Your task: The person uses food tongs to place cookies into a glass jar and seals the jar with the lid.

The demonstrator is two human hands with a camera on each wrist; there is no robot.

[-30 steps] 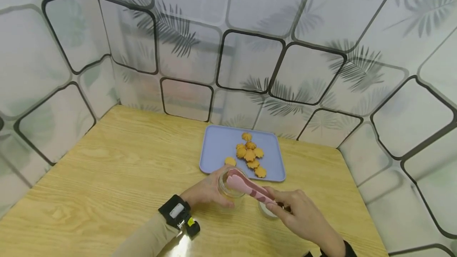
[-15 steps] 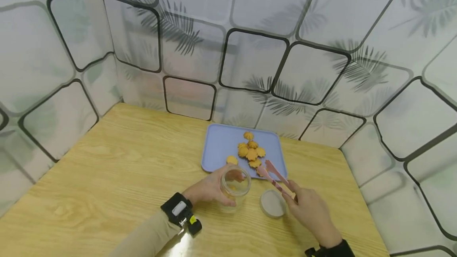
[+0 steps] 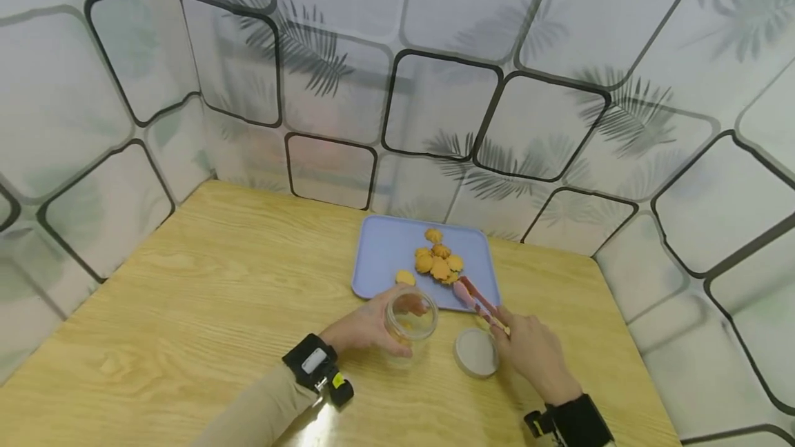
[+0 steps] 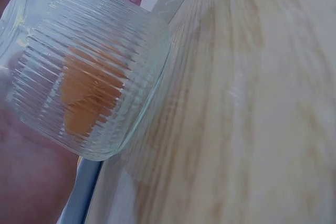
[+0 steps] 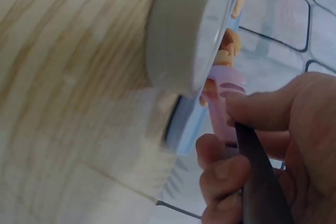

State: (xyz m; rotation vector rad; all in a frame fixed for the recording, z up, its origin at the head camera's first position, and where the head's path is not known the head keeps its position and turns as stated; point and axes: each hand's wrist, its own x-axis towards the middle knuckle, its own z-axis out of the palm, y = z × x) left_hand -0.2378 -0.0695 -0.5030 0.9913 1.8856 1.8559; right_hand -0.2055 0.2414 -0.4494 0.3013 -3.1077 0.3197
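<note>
My left hand (image 3: 371, 328) grips a clear ribbed glass jar (image 4: 94, 66) by its side, its open mouth facing up in the head view. Orange-brown cookies (image 4: 86, 90) show through the jar's wall. My right hand (image 3: 533, 350) holds pink tongs (image 3: 475, 299) by dark handles (image 5: 257, 177). The tong tips reach over the right front part of a blue tray (image 3: 381, 247), right at a cookie that they mostly hide. Several flower-shaped cookies (image 3: 439, 267) lie heaped on the tray, and a single round cookie (image 3: 406, 277) sits by its front edge, close behind the jar.
A round whitish lid (image 3: 477, 353) lies on the wooden table (image 3: 248, 254) between the jar and my right hand. A patterned curtain (image 3: 335, 88) rises behind the tray and along both sides of the table.
The tongs have swung from above the jar's mouth to the right and down onto the tray's front cookies. The lid is now uncovered to view. My left hand keeps its grip on the jar.
</note>
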